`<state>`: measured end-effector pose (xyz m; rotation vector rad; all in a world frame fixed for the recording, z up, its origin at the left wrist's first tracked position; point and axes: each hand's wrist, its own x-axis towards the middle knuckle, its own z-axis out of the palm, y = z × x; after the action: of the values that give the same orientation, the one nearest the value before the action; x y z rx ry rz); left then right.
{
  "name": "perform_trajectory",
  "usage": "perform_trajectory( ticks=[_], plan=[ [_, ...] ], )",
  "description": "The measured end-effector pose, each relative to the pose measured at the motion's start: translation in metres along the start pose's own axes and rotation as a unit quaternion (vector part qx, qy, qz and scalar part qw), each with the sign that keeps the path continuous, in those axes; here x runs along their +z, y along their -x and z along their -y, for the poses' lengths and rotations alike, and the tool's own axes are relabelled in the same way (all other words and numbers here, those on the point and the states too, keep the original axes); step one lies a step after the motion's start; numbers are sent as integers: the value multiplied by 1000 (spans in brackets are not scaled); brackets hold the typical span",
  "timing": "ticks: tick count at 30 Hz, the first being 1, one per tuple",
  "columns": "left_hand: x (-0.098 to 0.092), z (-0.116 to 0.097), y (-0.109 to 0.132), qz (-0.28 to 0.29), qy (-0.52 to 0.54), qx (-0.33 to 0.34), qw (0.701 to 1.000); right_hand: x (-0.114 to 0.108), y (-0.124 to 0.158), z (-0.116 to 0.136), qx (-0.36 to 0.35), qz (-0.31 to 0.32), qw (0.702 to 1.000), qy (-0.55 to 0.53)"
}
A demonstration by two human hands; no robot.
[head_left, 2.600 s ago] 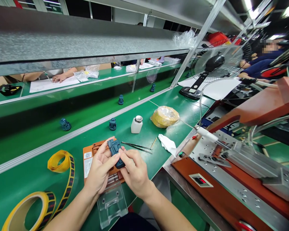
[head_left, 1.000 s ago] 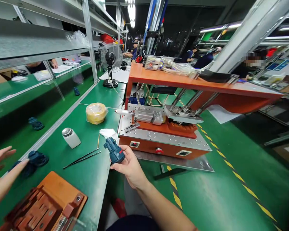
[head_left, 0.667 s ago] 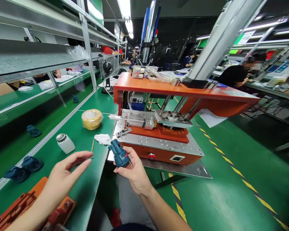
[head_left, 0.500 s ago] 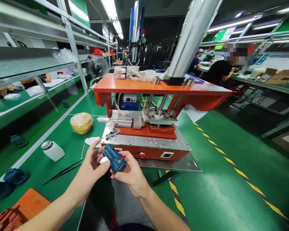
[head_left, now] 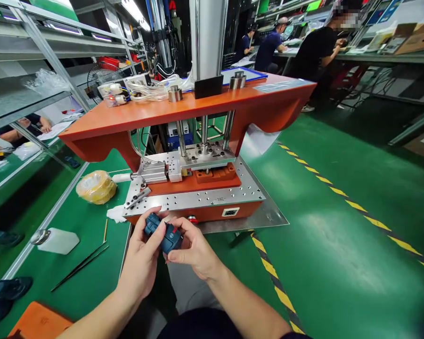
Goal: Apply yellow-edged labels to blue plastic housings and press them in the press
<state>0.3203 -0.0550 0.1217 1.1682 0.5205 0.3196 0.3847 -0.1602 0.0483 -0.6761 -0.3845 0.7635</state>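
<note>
My left hand and right hand clamp one blue tool housing just before the orange press fixture. On the green bench nearby I count one white bottle, one pair of tweezers and one bagged yellow roll.

Head-worn view, facing forward and down
</note>
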Motion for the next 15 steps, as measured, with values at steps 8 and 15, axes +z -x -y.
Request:
perform_trajectory(
  ticks=[8,15],
  plan=[
    [3,6,-7,8,-4,10,1000,-11,-5,7,-67,-4,989,135],
    [-7,19,-14,-29,28,-33,999,-12,-9,20,-298,-91,813,492]
  ],
)
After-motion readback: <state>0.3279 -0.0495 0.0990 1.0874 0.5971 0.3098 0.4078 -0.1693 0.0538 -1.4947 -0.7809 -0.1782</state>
